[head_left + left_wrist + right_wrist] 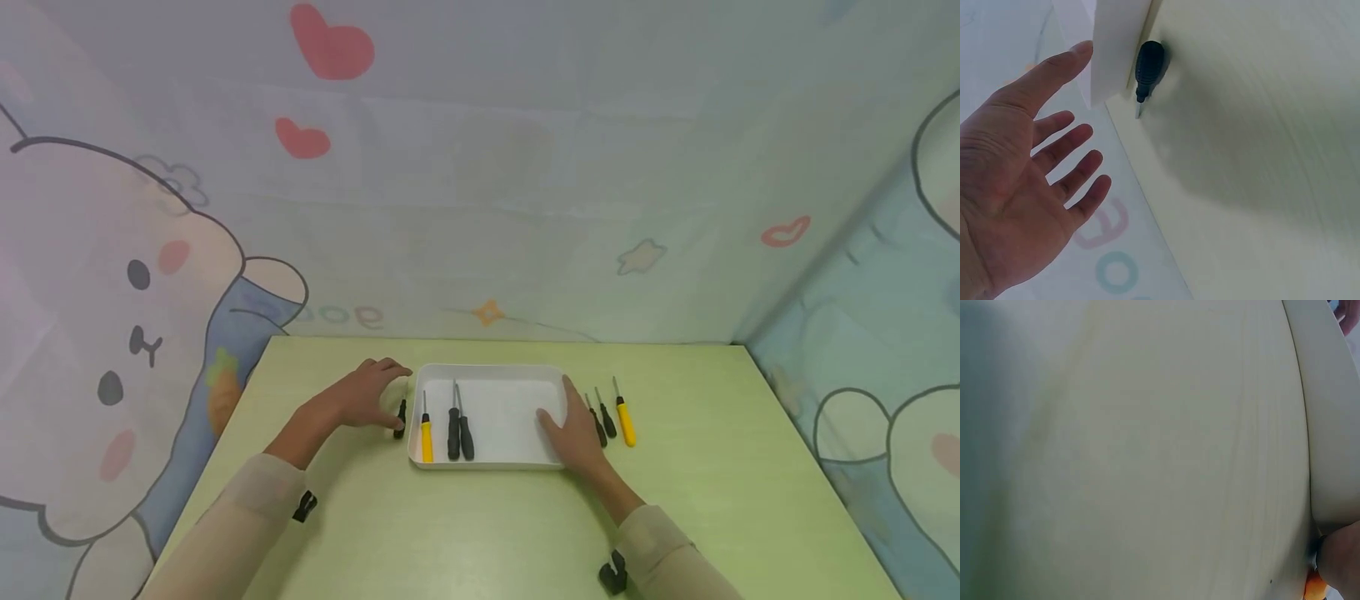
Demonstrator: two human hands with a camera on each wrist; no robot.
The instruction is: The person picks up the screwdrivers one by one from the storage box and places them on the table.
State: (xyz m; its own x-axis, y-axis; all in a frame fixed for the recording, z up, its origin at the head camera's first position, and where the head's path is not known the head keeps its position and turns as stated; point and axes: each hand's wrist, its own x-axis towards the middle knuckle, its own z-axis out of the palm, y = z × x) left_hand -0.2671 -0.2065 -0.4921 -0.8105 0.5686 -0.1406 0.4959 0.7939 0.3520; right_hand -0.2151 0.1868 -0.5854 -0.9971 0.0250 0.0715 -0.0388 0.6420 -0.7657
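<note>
A white tray (510, 400) lies on the table, holding a yellow-handled screwdriver (427, 442) and two black-handled screwdrivers (453, 437) at its left side. My right hand (576, 429) grips the tray's right side, thumb inside and fingers around the outer wall; the right wrist view shows little of this hand (1342, 559). Just left of the tray, a black screwdriver (1149, 65) lies on the table. Over it is my left hand (367, 396), fingers spread and holding nothing. In the left wrist view its thumb points at the tray wall (1119, 50).
Right of the tray, beyond my right hand, lie two black screwdrivers (608, 422) and a yellow-handled screwdriver (625, 423). The pale green table (450, 533) meets a printed cloth backdrop (525, 208) along its far edge. Black clips (613, 573) hang at both wrists.
</note>
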